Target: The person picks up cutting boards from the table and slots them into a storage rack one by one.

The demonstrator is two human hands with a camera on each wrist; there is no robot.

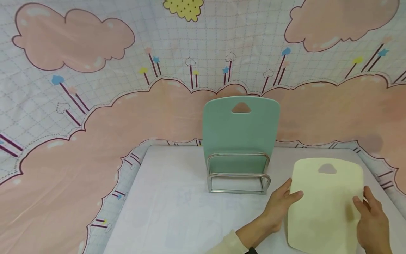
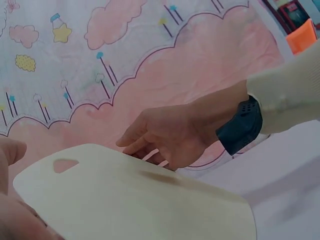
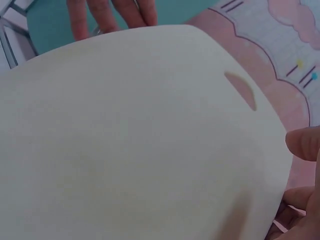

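Note:
Both hands hold a cream cutting board [image 1: 323, 208], tilted upright above the right part of the table, its cut-out handle at the top. My left hand [image 1: 279, 204] grips its left edge, thumb over the front face. At the right edge, my right hand [image 1: 374, 222] holds it between thumb and fingers; the left wrist view also shows this right hand [image 2: 170, 132] beside the board [image 2: 115, 195]. Fingers behind the board are partly hidden. To the left, a green cutting board [image 1: 241, 132] stands in a metal wire rack [image 1: 238, 174], whose front slot holds nothing.
A white table [image 1: 171, 197] lies under everything. Behind it hangs a patterned cloth [image 1: 177, 116] with clouds and stars. The rack stands near the table's back edge, just left of the left hand. An orange object [image 2: 302, 36] shows at the left wrist view's corner.

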